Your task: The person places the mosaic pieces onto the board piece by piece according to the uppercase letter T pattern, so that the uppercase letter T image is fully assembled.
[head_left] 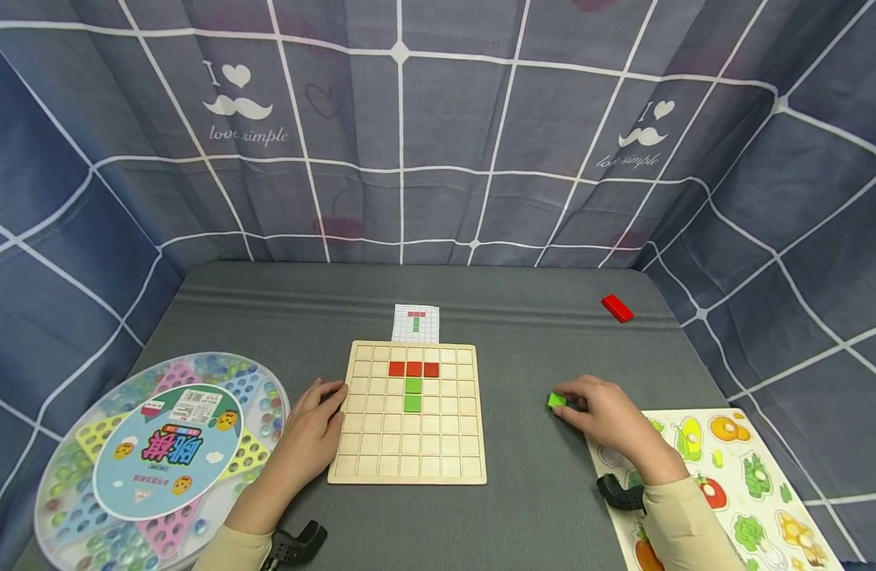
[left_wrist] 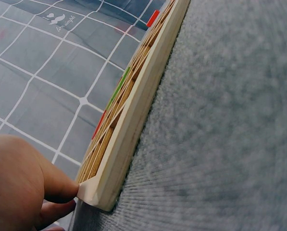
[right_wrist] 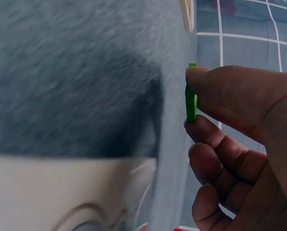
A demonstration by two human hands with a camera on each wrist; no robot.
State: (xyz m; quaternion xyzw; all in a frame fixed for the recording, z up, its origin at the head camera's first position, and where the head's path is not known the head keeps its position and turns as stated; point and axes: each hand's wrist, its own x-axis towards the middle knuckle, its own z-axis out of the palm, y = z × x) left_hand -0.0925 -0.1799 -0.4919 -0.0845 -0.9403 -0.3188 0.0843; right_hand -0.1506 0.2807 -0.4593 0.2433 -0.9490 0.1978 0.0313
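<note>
A square wooden grid board [head_left: 407, 444] lies in the middle of the table. In it sit a row of three red tiles [head_left: 413, 369] and two green tiles [head_left: 413, 403] in a column below the middle one. My left hand [head_left: 313, 424] rests its fingertips against the board's left edge; the left wrist view shows the thumb [left_wrist: 61, 185] touching near a corner. To the right of the board, my right hand [head_left: 609, 416] pinches a small green tile [right_wrist: 191, 96] between thumb and fingers, just above the grey table.
Behind the board lies a pattern card [head_left: 427, 333] with a red and green T. A red block [head_left: 617, 308] lies at the far right. A round marble game box [head_left: 167, 452] stands left. A vegetable picture board [head_left: 748, 484] lies under my right forearm.
</note>
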